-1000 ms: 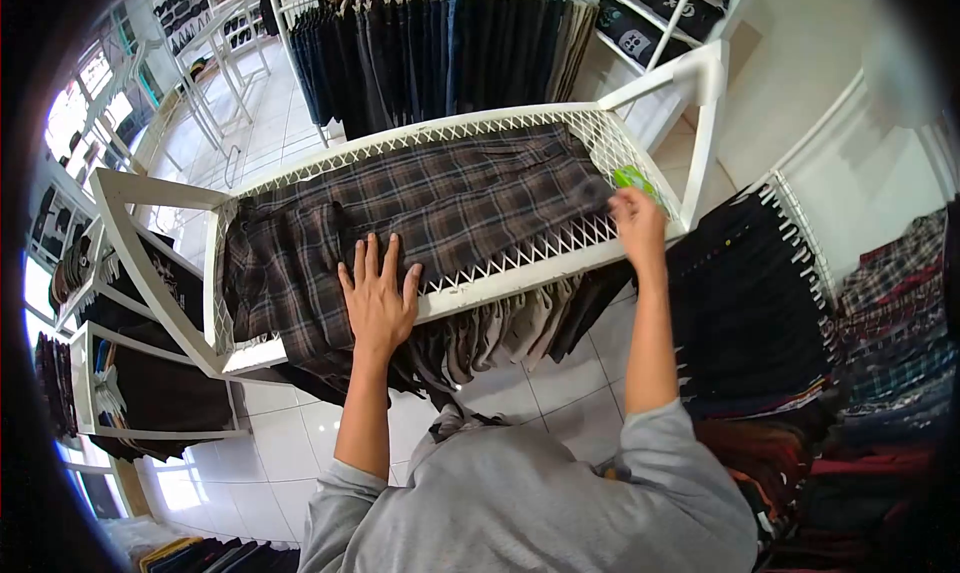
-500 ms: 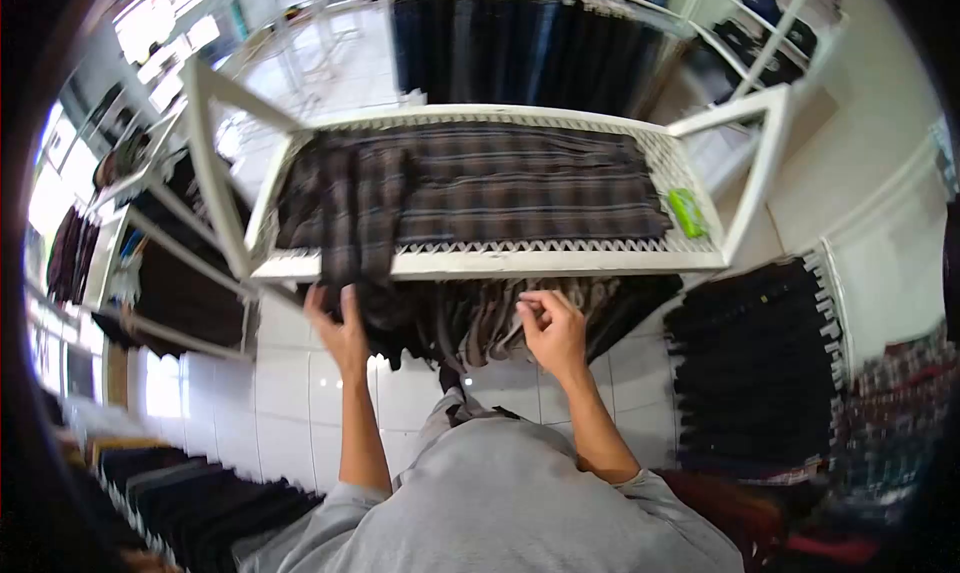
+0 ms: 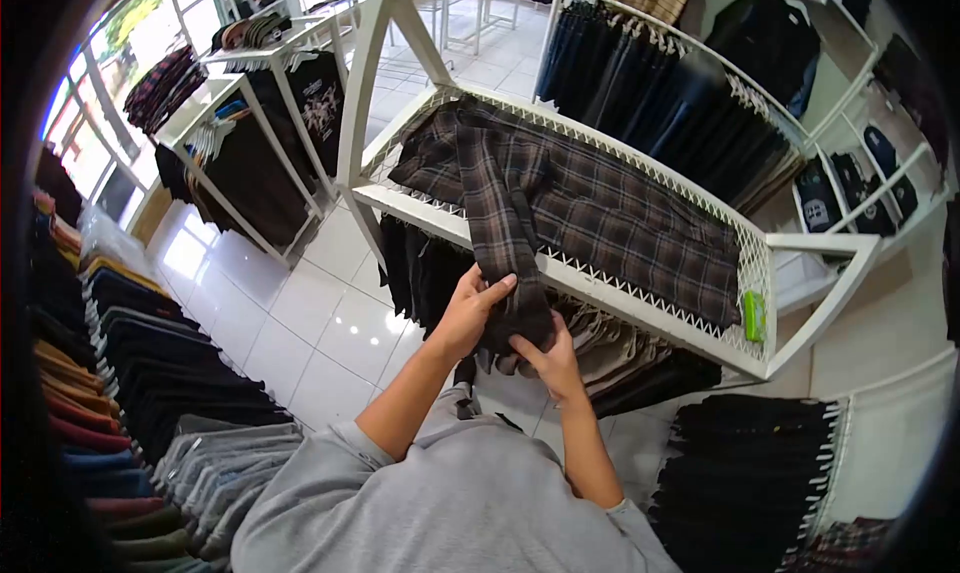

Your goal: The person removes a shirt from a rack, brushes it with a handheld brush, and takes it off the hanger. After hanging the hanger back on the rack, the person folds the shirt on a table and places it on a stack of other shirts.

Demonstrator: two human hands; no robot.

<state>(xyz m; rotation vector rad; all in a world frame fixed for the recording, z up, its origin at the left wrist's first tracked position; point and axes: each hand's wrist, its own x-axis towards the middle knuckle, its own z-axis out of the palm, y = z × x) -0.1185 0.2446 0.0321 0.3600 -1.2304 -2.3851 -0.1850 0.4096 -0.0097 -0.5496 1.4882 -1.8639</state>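
Note:
A brown and dark plaid shirt [image 3: 620, 218] lies stretched along a white mesh rack shelf [image 3: 610, 298]. One of its sleeves is folded across the left end and hangs over the shelf's front rail, towards me. My left hand [image 3: 472, 311] grips this sleeve from the left, thumb on top. Lower down, my right hand [image 3: 552, 359] pinches the dark cuff end [image 3: 522, 328] between thumb and fingers. Most of the fingers on both hands are hidden behind the cloth.
A bright green packet [image 3: 754, 317] rests at the shelf's right end. Beneath the shelf hang beige and dark garments [image 3: 615, 348]. Racks of dark clothes [image 3: 745, 473] stand to the right, and crowded hanging clothes [image 3: 150, 363] line the left. Jeans [image 3: 640, 83] hang behind.
My right hand has come left from apart and now holds the cuff end. My left hand has closed on the sleeve. The view has turned, so the shelf appears slanted.

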